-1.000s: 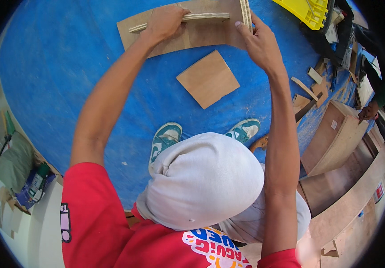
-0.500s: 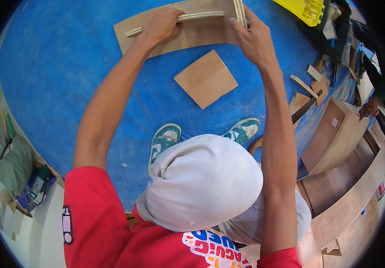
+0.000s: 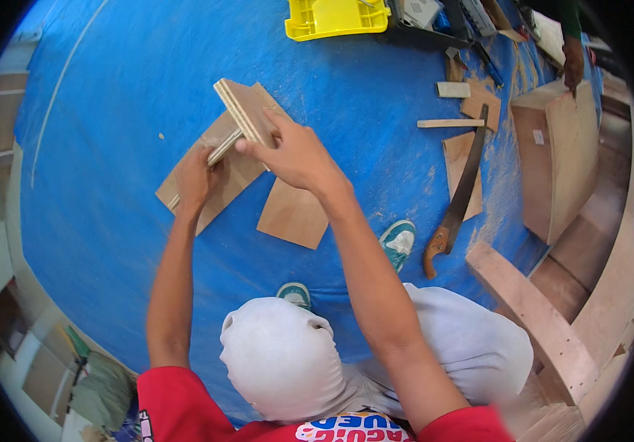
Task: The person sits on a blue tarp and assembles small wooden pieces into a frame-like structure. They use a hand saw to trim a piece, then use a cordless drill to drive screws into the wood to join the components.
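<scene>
A long plywood board (image 3: 226, 188) lies aslant on the blue sheet in front of me. On it a narrow plywood strip (image 3: 223, 149) stands on edge, gripped by my left hand (image 3: 196, 180) with fingers wrapped round it. My right hand (image 3: 296, 151) clasps a short plywood piece (image 3: 245, 110) between thumb and fingers. That piece stands across the far end of the strip, touching or very close to it; whether they are fastened I cannot tell. Just below my right wrist lies a squarish plywood panel (image 3: 293, 215), partly under the board's edge or beside it.
To the right lie a handsaw (image 3: 458, 199) and wood offcuts (image 3: 451, 123). A yellow lid (image 3: 337, 18) adjoins a dark toolbox at the top. Another person's hand (image 3: 573, 66) touches a plywood box (image 3: 553, 158) at right. A pale plank (image 3: 530, 318) lies near my knee.
The view has swung rightward, so the boards appear lower, farther left and more slanted, and the whole handsaw shows. Both hands keep their hold on the plywood pieces.
</scene>
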Motion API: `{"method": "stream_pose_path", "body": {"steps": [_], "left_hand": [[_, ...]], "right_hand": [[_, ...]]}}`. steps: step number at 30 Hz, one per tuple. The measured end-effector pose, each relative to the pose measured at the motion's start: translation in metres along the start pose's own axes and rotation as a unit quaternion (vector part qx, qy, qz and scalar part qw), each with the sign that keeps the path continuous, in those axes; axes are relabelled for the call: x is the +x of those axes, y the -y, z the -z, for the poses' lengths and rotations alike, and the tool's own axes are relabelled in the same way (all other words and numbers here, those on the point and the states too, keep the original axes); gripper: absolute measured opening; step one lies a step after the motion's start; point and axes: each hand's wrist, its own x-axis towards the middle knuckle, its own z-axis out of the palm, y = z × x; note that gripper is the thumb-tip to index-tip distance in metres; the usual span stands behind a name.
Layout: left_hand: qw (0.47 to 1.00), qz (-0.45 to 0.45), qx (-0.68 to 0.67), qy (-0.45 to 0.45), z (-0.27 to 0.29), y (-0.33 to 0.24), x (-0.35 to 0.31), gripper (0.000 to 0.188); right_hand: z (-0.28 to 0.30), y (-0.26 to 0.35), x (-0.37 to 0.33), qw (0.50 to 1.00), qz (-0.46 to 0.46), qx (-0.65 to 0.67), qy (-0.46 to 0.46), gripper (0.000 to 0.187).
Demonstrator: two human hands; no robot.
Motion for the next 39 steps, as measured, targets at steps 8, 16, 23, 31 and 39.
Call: {"method": "stream_pose_path", "body": {"steps": [8, 16, 23, 31, 39], "left_hand": [[0.998, -0.052, 0.024, -0.035, -0.002, -0.003, 0.001, 0.023], [0.998, -0.022, 0.065, 0.013, 0.003, -0.003, -0.002, 0.032], [0.999, -0.028, 0.045, 0.005, 0.005, -0.006, -0.001, 0.031], [0.999, -0.029, 0.018, -0.008, 0.0, -0.001, -0.006, 0.024], [0.998, -0.052, -0.006, -0.041, 0.001, 0.007, -0.003, 0.023]], "right_hand": [[-0.032, -0.097, -0.007, 0.983, 0.085, -0.117, -0.117, 0.101], [-0.057, -0.104, 0.019, 0.976, 0.132, 0.066, -0.161, 0.055], [-0.047, -0.102, 0.024, 0.981, 0.126, 0.0, -0.15, 0.055], [-0.041, -0.098, 0.021, 0.989, 0.088, 0.047, -0.113, 0.053], [-0.05, -0.096, 0.022, 0.992, 0.059, 0.025, -0.106, 0.053]]}}
